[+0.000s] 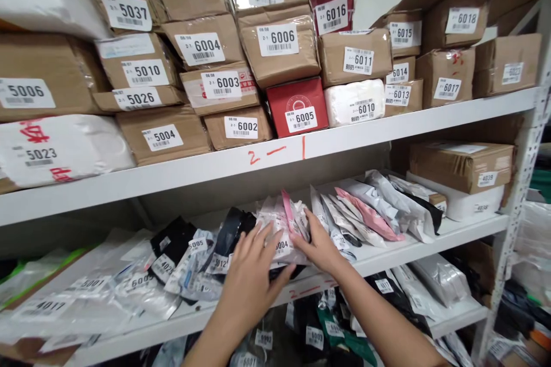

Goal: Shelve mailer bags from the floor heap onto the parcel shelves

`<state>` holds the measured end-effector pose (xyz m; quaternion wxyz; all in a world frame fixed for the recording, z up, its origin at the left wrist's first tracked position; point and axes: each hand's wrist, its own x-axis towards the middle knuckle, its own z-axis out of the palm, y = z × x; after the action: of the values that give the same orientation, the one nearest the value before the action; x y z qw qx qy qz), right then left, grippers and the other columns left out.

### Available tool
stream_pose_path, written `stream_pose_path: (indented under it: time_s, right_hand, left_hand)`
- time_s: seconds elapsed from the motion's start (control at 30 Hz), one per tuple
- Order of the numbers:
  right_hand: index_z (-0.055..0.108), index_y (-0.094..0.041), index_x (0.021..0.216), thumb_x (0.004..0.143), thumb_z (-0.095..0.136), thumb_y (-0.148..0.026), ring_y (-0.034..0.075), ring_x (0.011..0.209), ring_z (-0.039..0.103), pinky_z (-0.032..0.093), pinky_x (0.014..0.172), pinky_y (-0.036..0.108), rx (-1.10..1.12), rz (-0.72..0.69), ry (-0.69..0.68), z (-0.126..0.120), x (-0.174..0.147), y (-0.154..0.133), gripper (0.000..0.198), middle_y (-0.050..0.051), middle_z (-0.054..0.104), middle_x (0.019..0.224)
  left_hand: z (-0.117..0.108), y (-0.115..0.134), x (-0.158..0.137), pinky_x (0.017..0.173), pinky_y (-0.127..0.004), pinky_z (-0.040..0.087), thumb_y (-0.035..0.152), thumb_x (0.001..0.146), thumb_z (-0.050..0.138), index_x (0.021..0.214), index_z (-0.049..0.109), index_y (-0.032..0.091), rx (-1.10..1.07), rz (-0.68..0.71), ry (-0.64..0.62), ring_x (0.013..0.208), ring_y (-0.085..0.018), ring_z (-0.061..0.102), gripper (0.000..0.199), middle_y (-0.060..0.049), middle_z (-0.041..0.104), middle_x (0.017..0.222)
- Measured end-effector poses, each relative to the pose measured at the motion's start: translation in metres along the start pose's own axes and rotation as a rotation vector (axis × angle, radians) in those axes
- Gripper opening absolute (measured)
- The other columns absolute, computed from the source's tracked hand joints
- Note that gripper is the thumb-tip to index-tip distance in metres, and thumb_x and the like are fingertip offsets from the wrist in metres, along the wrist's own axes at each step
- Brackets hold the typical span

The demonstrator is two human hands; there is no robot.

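Both my hands are among the plastic parcel bags on the middle shelf. My left hand (253,266) has its fingers spread, fingertips against the left side of a clear-and-pink parcel bag (275,212) with a label ending in 004. My right hand (321,246) has thumb and index finger around the edge of a thin pink-edged parcel bag (297,215) just right of it; its other fingers are partly hidden. Left of my left hand stands a black parcel bag (232,229) labelled 5012. To the right, white bags and a pink parcel bag (370,215) lean in a row.
The upper shelf edge (275,155), marked 2-1 in red, runs above my hands. Labelled cardboard boxes (278,46) are stacked on it. More bags, including a clear one labelled 4017 (47,307), lie left. A metal upright (512,200) stands right. Further bags (316,338) fill the shelf below.
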<state>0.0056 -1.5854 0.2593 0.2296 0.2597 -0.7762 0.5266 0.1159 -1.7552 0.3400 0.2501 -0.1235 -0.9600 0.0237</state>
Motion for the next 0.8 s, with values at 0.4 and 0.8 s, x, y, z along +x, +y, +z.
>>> stream_pose_path:
  time_s: [0.4, 0.8]
  right_hand:
    - [0.042, -0.005, 0.142, 0.07, 0.063, -0.021, 0.032, 0.139, 0.039, 0.037, 0.115, 0.051, -0.239, -0.188, 0.038, 0.016, -0.044, 0.024, 0.076, 0.022, 0.046, 0.145]
    - [0.041, -0.007, 0.146, 0.068, 0.072, -0.068, 0.043, 0.125, 0.048, 0.04, 0.105, 0.053, -0.362, 0.009, -0.065, 0.019, -0.009, 0.006, 0.104, 0.027, 0.049, 0.138]
  left_hand:
    - [0.021, -0.004, 0.086, 0.106, -0.034, 0.043, 0.012, 0.057, 0.074, 0.151, 0.021, 0.006, -0.158, 0.1, -0.388, 0.129, -0.032, 0.05, 0.108, -0.025, 0.046, 0.144]
    - [0.056, -0.03, 0.102, 0.112, -0.04, 0.036, 0.04, 0.079, 0.06, 0.145, 0.044, 0.021, -0.207, -0.026, -0.414, 0.14, -0.033, 0.04, 0.07, -0.015, 0.043, 0.152]
